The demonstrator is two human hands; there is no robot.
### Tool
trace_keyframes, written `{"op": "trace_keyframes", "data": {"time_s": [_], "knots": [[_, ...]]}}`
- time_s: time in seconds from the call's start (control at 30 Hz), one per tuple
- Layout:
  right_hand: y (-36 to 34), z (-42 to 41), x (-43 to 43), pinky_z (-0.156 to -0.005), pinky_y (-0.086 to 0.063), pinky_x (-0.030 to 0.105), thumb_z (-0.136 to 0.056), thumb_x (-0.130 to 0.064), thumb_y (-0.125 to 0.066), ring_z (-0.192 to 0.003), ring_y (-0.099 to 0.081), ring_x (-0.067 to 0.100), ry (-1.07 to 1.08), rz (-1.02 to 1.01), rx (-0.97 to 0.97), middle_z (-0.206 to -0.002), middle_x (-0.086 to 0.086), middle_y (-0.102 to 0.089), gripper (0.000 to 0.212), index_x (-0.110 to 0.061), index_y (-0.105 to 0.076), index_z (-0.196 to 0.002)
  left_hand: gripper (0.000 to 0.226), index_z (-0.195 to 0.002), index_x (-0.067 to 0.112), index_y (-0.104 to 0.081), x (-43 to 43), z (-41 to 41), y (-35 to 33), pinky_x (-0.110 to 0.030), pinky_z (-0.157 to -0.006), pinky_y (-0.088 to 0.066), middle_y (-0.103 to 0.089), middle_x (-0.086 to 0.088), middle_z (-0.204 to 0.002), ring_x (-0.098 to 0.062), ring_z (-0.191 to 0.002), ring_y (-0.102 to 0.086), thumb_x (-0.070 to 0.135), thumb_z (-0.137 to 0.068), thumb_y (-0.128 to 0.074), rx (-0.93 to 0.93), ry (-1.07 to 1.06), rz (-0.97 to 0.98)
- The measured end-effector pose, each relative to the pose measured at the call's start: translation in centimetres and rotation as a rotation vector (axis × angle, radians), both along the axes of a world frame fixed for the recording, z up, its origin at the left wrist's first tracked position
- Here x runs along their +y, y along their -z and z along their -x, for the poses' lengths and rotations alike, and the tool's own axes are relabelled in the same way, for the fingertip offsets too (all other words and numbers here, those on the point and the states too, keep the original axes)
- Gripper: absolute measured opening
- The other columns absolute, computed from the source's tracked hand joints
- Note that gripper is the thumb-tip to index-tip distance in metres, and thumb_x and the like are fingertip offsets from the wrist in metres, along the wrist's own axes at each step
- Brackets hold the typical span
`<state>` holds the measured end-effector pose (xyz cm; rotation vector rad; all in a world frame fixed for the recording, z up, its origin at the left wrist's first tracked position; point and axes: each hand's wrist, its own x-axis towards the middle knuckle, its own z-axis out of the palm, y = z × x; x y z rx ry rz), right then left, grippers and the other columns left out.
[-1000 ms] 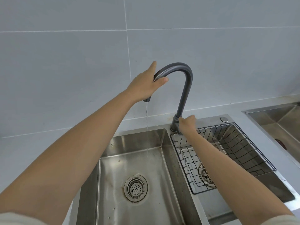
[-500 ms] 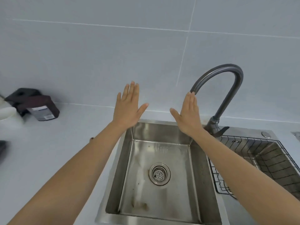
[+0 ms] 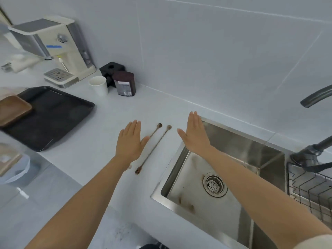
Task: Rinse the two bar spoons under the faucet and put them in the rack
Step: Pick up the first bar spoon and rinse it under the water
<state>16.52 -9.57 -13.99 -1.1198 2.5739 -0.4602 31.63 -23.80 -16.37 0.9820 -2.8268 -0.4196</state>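
Observation:
Two long thin bar spoons, stained brown, lie side by side on the white counter left of the sink: the left bar spoon [image 3: 156, 129] is partly hidden under my thumb, the right bar spoon [image 3: 154, 149] shows in full. My left hand [image 3: 130, 141] hovers flat and open just left of them. My right hand [image 3: 195, 134] is flat and open too, to their right, above the sink's near-left corner. The dark faucet [image 3: 316, 97] reaches in from the right edge. The wire rack [image 3: 309, 189] sits in the right basin.
The steel sink [image 3: 179, 155] has a round drain strainer [image 3: 214, 185]. At left lies a black tray [image 3: 53, 119] with a wooden dish [image 3: 12, 109]. Behind stand a coffee machine [image 3: 53, 49], a paper cup [image 3: 98, 86] and a dark container [image 3: 124, 83].
My view has swung left from the faucet to the counter. Both hands let go of the faucet and its handle and now hover open on either side of the spoons.

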Motion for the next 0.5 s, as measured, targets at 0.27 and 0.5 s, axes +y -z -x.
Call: {"op": "trace_keyframes", "data": {"time_s": [0.27, 0.5], "knots": [[5.2, -3.2, -4.0, -0.119, -0.01, 0.038, -0.099, -0.034, -0.032, -0.146, -0.007, 0.032, -0.067, -0.077, -0.071, -0.156, 0.021, -0.008, 0.066, 0.004, -0.005, -0.146, 0.032, -0.115, 0.006, -0.057, -0.6, -1.8, 4.9, -0.035, -0.087, -0.039, -0.062, -0.011, -0.115, -0.029, -0.109, -0.053, 0.026, -0.095, -0.041, -0.183, -0.021, -0.031], [8.4, -3.2, -5.1, -0.107, -0.029, 0.035, -0.098, -0.028, -0.036, -0.132, -0.035, 0.031, 0.042, -0.095, -0.252, -0.141, 0.017, -0.04, 0.049, -0.003, -0.031, -0.141, 0.03, -0.108, 0.002, -0.057, -0.8, 1.3, 7.8, -0.036, -0.086, -0.042, -0.061, -0.015, -0.111, -0.031, -0.104, -0.054, 0.024, -0.095, -0.042, -0.256, -0.005, -0.158]]}}
